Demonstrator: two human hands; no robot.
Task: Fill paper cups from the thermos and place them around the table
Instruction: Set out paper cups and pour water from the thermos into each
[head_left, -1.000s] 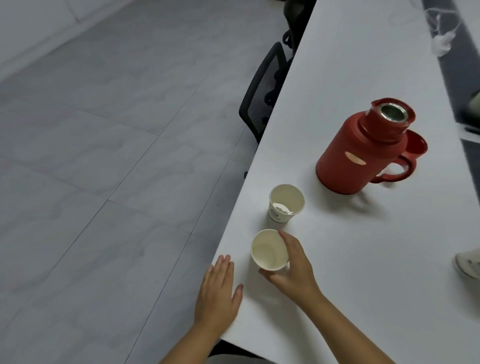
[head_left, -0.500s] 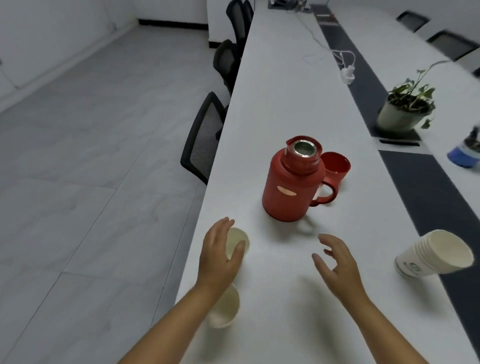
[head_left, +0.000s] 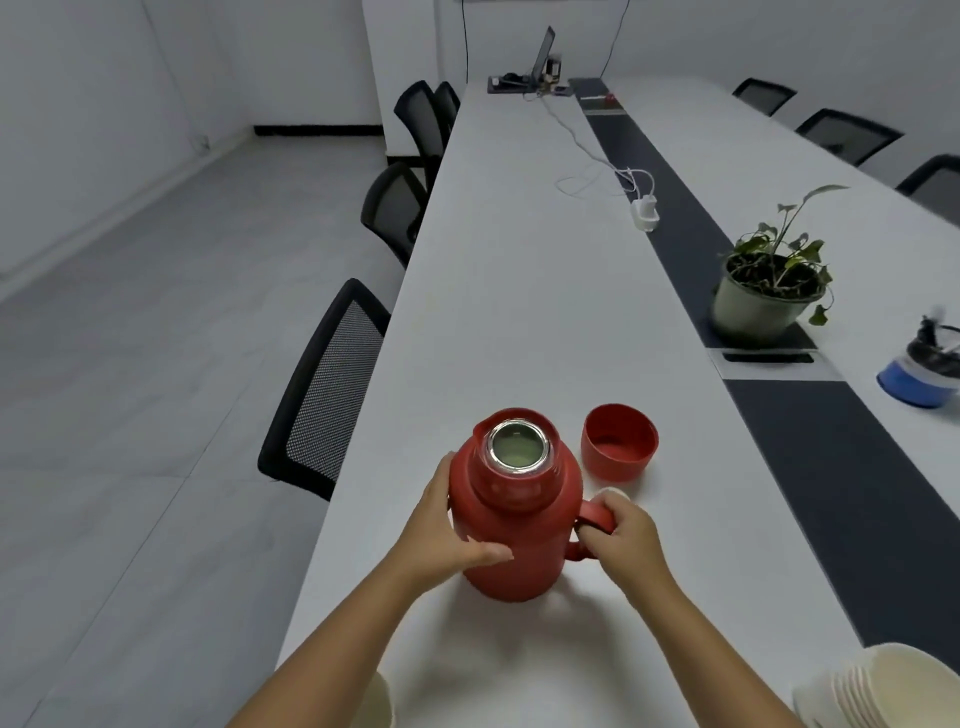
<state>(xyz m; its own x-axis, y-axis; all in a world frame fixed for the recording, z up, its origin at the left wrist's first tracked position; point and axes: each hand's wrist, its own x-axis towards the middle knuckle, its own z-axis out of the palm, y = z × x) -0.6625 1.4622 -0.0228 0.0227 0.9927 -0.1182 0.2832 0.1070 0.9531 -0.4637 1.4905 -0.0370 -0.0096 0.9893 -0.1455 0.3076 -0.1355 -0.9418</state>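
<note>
The smooth red thermos (head_left: 511, 519), round-bodied with an open steel mouth, stands on the white table (head_left: 519, 312). Half a second ago both hands were free; now the left hand (head_left: 441, 535) lies flat-fingered on its side and the right hand (head_left: 623, 535) curls around its handle. Its red cap (head_left: 619, 440) sits just behind.

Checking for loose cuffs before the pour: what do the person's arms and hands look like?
Both forearms are bare as far as the frame shows: no sleeves or cuffs. The left hand and right hand wear no gloves, and no rings, watch or bands are visible.
</note>
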